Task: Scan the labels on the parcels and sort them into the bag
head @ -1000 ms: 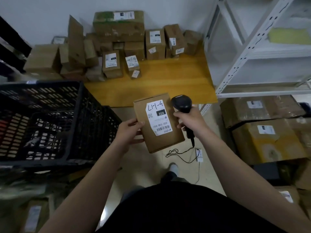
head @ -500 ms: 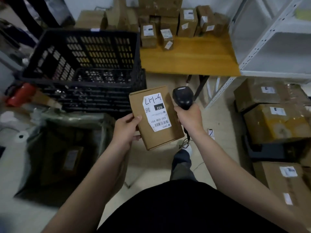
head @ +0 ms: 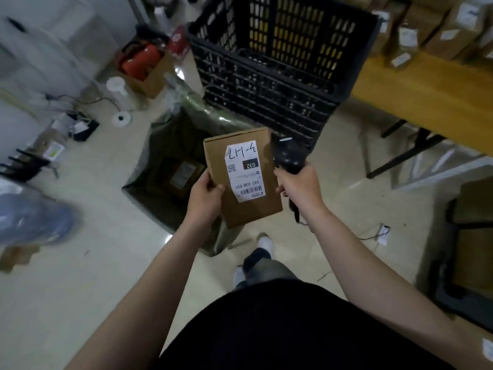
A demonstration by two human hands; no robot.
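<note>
My left hand (head: 205, 198) grips the lower left edge of a flat brown cardboard parcel (head: 253, 206), its white label (head: 244, 172) facing up. The parcel hangs above the right side of an open green bag (head: 149, 172) that stands on the floor. Inside the bag lies another labelled parcel (head: 184, 174). Close to the held parcel's right edge, my right hand (head: 301, 185) grips a black barcode scanner (head: 289, 156), whose cable trails down to the floor.
A black plastic crate (head: 266, 65) stands behind the bag. The wooden table (head: 426, 94) at the right carries several more parcels (head: 426, 30). Stacked cardboard boxes (head: 474, 231) fill the right edge. At the far left the floor holds an open box with red items (head: 144, 65) and cables.
The view has swung left and down from the table to the floor. The parcel and scanner, still in my hands, now sit over the green bag.
</note>
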